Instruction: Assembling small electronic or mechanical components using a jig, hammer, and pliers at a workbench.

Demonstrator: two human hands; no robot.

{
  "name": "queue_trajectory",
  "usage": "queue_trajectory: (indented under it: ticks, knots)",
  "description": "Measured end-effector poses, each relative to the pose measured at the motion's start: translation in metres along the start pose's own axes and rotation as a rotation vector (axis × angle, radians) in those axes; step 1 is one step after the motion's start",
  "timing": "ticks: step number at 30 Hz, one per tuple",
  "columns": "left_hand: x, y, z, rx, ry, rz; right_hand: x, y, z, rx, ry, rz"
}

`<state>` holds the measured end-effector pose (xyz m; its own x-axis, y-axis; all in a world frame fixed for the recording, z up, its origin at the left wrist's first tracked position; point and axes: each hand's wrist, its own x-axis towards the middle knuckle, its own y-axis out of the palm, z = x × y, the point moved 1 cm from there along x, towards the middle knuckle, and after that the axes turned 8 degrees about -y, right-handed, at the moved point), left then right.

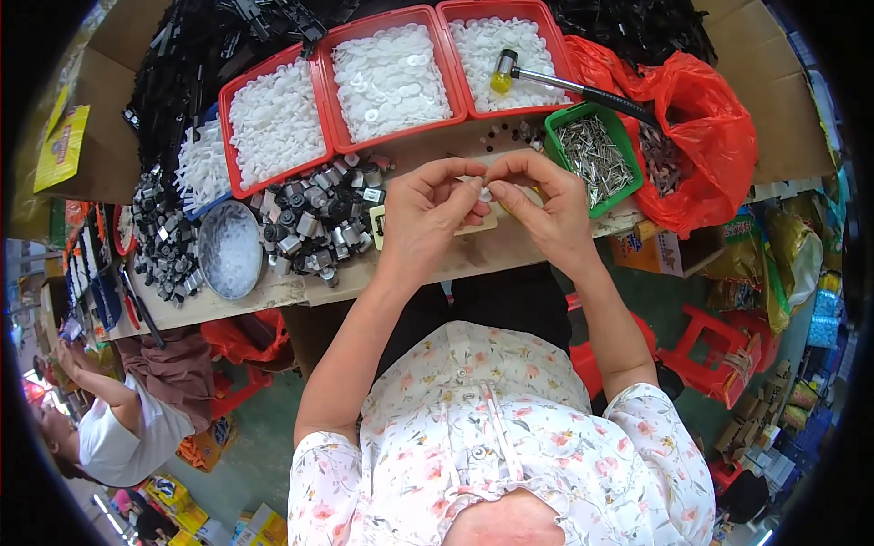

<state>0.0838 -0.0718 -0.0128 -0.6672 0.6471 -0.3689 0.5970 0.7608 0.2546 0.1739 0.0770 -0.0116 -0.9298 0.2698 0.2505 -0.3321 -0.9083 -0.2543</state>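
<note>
My left hand and my right hand meet over the near edge of the workbench, fingertips pinched together. Between them is a small white plastic piece, partly covered by the fingers, so its full shape is hidden. Both hands are closed on it. Below the hands lies a cream-coloured block, mostly hidden by them. Beside my left hand spreads a heap of small metal motors with black parts. Close to my right hand stands a green tray of thin metal pins.
Three red trays of white plastic parts line the back. A hammer with a yellow head lies across the right one. A red plastic bag sits at right, a metal bowl at left. Another person works at far left.
</note>
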Motion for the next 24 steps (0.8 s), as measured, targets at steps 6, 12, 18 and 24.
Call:
queue_trajectory:
  ticks: [6, 12, 18, 24]
  knots:
    - [-0.003, -0.008, 0.001, -0.162, -0.129, 0.015, -0.006, 0.003, 0.003, -0.292, -0.359, 0.019]
    - [-0.016, -0.013, 0.004, -0.211, -0.073, 0.036, -0.005, 0.014, 0.006, -0.389, -0.496, -0.002]
    - [-0.025, -0.022, 0.016, -0.036, 0.145, 0.031, -0.003, 0.024, 0.008, -0.29, -0.44, 0.042]
    - [-0.034, -0.029, 0.013, 0.263, 0.237, -0.127, -0.003, 0.033, 0.001, -0.278, -0.423, 0.033]
